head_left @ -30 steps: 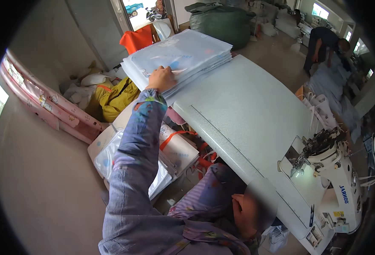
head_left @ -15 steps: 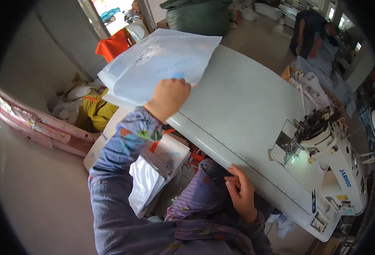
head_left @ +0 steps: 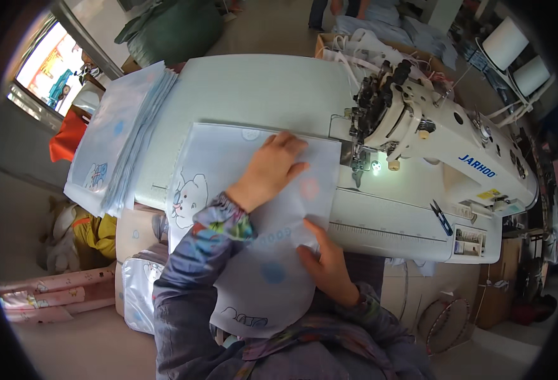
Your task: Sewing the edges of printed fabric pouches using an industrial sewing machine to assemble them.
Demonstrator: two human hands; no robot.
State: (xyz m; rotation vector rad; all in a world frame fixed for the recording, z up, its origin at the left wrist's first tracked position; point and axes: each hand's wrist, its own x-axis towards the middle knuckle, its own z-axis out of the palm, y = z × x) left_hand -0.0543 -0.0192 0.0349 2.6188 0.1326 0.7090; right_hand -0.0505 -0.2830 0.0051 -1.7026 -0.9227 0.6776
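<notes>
A pale, printed sheet [head_left: 253, 196] with a cartoon animal lies on the white sewing table, its lower part hanging over the front edge towards my lap. My left hand [head_left: 269, 171] rests on the sheet's upper middle, palm down, fingers slightly bent over its surface. Lower and to the right, my right hand [head_left: 326, 263] touches the sheet near its right edge, forefinger and thumb spread. The sheet's upper right corner lies beside the needle area of the sewing machine [head_left: 383, 133], where a small light shines.
A stack of similar sheets [head_left: 117, 139] sits at the table's left end. Black thread snips [head_left: 442, 218] lie right of the sheet, near a small recessed tray [head_left: 469, 242]. Thread cones [head_left: 505, 44] stand behind the machine; beyond the table is a green sack [head_left: 171, 31].
My view has turned right. The sheet my left hand held over the table's left end now lies flat before the machine. My right hand has come from the table edge onto it.
</notes>
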